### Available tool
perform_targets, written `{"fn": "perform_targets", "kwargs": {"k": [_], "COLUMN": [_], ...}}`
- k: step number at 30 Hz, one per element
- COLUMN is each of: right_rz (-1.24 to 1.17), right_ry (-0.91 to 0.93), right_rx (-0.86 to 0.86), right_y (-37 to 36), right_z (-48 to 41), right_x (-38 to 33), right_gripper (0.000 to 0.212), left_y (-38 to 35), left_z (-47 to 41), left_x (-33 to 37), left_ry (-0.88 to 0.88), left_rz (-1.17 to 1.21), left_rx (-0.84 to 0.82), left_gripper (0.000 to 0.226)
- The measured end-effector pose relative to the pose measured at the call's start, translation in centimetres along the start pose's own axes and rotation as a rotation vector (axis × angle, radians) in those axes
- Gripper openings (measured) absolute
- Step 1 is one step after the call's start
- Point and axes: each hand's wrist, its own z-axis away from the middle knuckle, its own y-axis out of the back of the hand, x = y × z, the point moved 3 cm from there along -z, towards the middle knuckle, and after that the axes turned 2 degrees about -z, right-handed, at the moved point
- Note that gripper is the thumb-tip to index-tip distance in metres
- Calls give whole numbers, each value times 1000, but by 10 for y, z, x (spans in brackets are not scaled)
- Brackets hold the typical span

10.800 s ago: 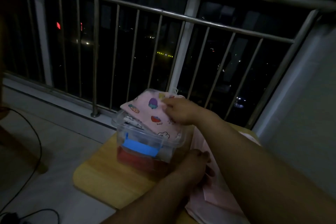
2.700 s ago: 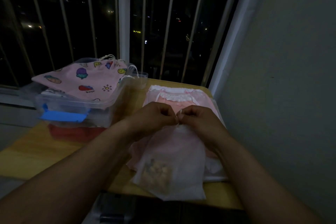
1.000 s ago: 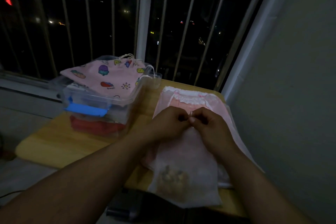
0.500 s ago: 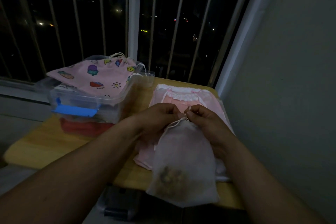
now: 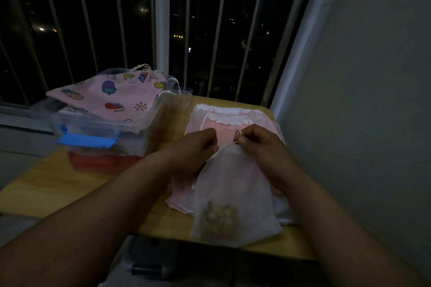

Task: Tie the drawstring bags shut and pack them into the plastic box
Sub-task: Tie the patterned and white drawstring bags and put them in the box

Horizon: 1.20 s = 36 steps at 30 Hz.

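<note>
Hands have drawn apart, cinching the sheer bag [image 5: 233,193] at six o'clock on the worktop [image 5: 70,184]. Left hand [image 5: 198,144] and right hand [image 5: 258,144] each keep a pinching grip on its drawstring [image 5: 238,134]. Knotting likely follows, then the plastic box [image 5: 98,123] at ten o'clock.

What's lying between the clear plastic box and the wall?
Head view: pink drawstring bags piled on the table, with the white mesh bag held over them.

a light wooden desk [image 5: 58,184] carries a clear plastic box [image 5: 81,123] on its left part and a flat pile of pink drawstring bags [image 5: 224,127] on its right, just beside the box.
</note>
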Motion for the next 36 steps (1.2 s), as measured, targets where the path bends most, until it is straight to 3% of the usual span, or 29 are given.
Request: {"fn": "perform_targets", "kwargs": {"k": [6, 11, 19, 29, 31, 36], "right_rz": [-34, -43, -50, -15, -17, 26], "right_ry": [-75, -119, -147, -139, -149, -98], "right_rx": [26, -3, 59, 71, 62, 103], "right_y": [-2, -7, 1, 0, 0, 0], "right_z": [1, 6, 5, 3, 3, -1], "right_x": [1, -1, -3, 0, 2, -1], "right_gripper": [16, 17, 22, 21, 22, 18], "left_y": [-9, -11, -11, -3, -6, -1], "left_z": [5, -5, -1, 7, 7, 1], "left_x": [4, -9, -6, 3, 2, -5], "left_ry": [-88, 69, -133, -93, -68, 157], "left_rz": [-185, 94, -390, -470, -427, 21], "left_rx": [7, 2, 120, 178, 146, -15], "left_gripper": [16, 25, 19, 15, 16, 19]}}
